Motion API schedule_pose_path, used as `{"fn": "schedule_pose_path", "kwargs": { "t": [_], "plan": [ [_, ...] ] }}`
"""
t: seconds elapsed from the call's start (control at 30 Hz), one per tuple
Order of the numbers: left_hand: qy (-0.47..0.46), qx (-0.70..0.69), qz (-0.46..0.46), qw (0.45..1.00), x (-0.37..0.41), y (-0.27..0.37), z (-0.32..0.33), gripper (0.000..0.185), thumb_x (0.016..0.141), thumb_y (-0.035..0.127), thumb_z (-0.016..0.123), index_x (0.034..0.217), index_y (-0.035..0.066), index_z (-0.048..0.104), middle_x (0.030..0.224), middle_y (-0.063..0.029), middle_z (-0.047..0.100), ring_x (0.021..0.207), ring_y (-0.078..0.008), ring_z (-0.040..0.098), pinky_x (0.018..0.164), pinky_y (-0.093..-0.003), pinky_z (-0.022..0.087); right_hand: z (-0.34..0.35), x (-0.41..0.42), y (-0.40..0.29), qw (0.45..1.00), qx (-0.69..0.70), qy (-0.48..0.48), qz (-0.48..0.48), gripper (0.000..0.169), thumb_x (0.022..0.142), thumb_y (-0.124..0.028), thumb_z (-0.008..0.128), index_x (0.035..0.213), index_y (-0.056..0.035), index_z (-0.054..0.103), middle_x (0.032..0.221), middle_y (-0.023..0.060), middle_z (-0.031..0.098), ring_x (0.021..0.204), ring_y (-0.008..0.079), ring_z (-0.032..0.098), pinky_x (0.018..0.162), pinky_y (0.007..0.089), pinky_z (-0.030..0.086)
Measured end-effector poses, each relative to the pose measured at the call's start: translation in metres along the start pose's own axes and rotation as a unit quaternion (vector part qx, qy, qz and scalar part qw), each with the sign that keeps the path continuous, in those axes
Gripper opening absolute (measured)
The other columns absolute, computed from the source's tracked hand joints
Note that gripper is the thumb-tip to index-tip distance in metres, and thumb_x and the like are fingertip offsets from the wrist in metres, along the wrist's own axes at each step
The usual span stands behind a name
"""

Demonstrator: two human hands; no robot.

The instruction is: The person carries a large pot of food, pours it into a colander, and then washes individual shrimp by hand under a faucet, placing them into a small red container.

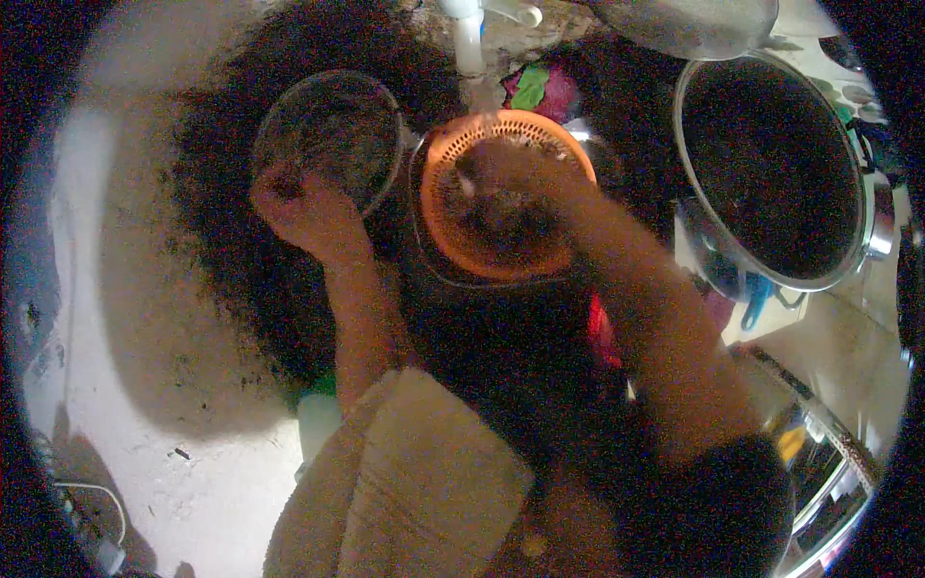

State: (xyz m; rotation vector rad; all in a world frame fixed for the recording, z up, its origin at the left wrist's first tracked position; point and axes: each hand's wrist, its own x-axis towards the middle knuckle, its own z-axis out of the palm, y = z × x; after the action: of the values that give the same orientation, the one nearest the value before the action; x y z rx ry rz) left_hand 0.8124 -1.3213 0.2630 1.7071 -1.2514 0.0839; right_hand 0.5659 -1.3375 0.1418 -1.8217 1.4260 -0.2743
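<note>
An orange perforated plastic colander (435,195) sits in a dark-looking container below a white tap (468,36), with what looks like water falling at its far edge. My right hand (506,170) reaches into the colander; it is blurred, and whether its fingers hold anything cannot be told. My left hand (300,209) is at the near left rim of a round clear bowl (399,144), left of the colander. Its fingers are curled, but a grip on the rim is not certain. The contents of bowl and colander are too dark to name.
A large metal-rimmed pot (683,144) stands at the right, with another round metal vessel (694,29) behind it. A purplish item with a green leaf (531,87) lies beyond the colander. A blue handle (757,300) shows below the pot.
</note>
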Motion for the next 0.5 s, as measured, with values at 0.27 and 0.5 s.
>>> {"fn": "schedule_pose_path", "kwargs": {
  "t": [0.27,0.5],
  "plan": [
    [-0.09,-0.087,0.024,0.992,-0.018,0.018,0.015,0.011,0.076,0.005,0.063,0.087,0.004,0.063,0.091,-0.0112,0.065,0.09,-0.0302,0.06,0.089,-0.0402,0.046,0.096,-0.052,0.056,0.974,-0.147,-0.108,0.137,0.028,0.084,-0.014,0.067,0.111,-0.0066,0.064,0.1,0.0081,0.069,0.089,0.0228,0.066,0.083,0.0364,0.052],
    [-0.4,-0.139,-0.054,0.904,-0.049,0.031,0.055,0.018,0.079,0.009,0.067,0.096,0.006,0.066,0.099,-0.011,0.067,0.091,-0.0274,0.064,0.085,-0.0373,0.05,0.035,-0.03,0.04,0.99,0.117,-0.027,0.074,0.028,0.085,-0.012,0.066,0.112,-0.0052,0.062,0.1,0.008,0.067,0.086,0.0222,0.065,0.081,0.0356,0.053]
  ]
}}
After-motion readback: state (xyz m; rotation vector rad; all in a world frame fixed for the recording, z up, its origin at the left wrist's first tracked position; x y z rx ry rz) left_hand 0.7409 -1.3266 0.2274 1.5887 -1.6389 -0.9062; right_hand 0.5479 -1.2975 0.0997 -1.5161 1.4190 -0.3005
